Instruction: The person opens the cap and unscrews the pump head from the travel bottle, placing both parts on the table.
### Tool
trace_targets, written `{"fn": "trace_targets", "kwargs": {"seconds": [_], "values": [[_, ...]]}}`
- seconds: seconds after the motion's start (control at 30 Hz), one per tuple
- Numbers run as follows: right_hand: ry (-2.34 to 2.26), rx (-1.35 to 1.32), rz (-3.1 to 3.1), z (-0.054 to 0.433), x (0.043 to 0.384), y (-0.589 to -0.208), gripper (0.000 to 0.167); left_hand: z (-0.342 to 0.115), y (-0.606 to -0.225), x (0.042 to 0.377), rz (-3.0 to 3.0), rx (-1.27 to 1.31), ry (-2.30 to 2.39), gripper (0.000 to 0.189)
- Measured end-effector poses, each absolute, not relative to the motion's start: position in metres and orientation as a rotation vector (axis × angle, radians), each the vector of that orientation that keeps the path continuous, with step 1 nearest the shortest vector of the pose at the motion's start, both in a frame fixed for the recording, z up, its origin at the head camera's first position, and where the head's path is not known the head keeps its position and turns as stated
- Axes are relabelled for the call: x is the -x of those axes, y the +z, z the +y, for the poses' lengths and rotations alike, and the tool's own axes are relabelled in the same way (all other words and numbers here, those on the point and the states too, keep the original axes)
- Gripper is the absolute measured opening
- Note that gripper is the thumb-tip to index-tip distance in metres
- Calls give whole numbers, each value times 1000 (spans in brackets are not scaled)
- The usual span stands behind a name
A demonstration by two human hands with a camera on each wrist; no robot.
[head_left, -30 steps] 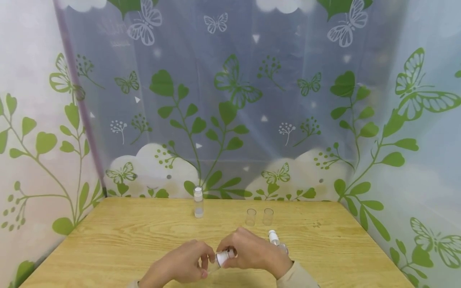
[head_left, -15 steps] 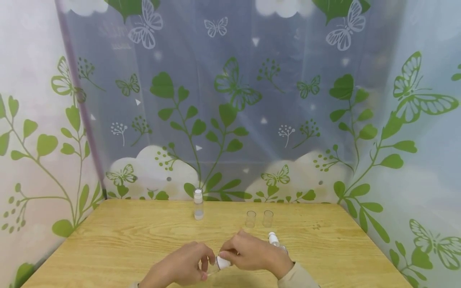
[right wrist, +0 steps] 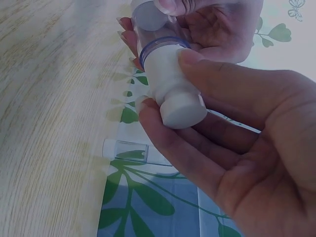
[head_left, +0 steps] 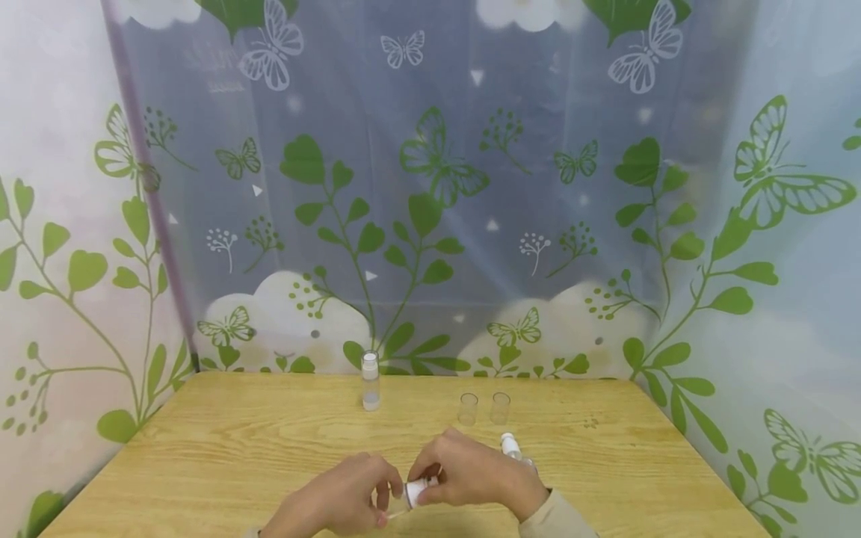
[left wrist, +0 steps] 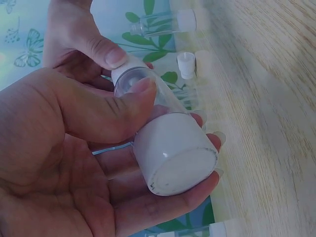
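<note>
A small clear pump bottle point(left wrist: 170, 148) with a white base is held tilted between both hands. My left hand point(head_left: 336, 489) grips its clear body and base, the thumb on the clear wall and the fingers beneath. At the other end, my right hand point(head_left: 474, 471) pinches the white pump top point(right wrist: 170, 71), its thumb on one side and fingers on the other. The top sits at the bottle's neck, against a blue-tinted rim point(right wrist: 160, 45). Part of the bottle's body is hidden by the left fingers in the head view.
A capped pump bottle point(head_left: 371, 385) stands at the table's back. Two clear caps point(head_left: 468, 409) stand right of it. Beyond the right wrist are a loose white pump top point(head_left: 510, 446) and an open clear bottle point(left wrist: 160, 24). Patterned curtains point(head_left: 430, 224) enclose the wooden table point(head_left: 235, 433).
The right fingers and thumb have shifted around the white pump top, rolling over it and then back. The left hand has kept its grip, and the other things have stayed put.
</note>
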State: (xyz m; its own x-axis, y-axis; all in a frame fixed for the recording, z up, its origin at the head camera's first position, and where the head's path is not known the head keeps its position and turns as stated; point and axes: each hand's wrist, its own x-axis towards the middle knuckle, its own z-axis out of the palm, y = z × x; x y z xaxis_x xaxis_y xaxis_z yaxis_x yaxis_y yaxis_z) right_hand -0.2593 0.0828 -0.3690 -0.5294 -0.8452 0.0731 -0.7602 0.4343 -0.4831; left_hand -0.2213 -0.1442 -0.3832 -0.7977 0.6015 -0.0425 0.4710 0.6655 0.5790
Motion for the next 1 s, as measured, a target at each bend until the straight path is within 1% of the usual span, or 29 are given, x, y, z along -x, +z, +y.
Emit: {"fn": "trace_targets", "kwargs": {"seconds": [0.37, 0.47, 0.63, 0.9, 1.0], "values": [[-686, 1508, 2516, 83, 261, -370, 18, -144, -382, 221, 2659, -869, 826, 30], [-713, 1500, 2492, 85, 262, -370, 17, -145, -381, 220, 2663, -863, 826, 31], [-724, 1444, 2469, 87, 263, -371, 23, -145, -381, 221, 2653, -854, 833, 30], [-784, 1350, 2361, 87, 264, -374, 25, -146, -381, 222, 2649, -857, 824, 29], [-779, 1384, 2362, 87, 264, -374, 25, -146, -381, 222, 2661, -871, 811, 29]]}}
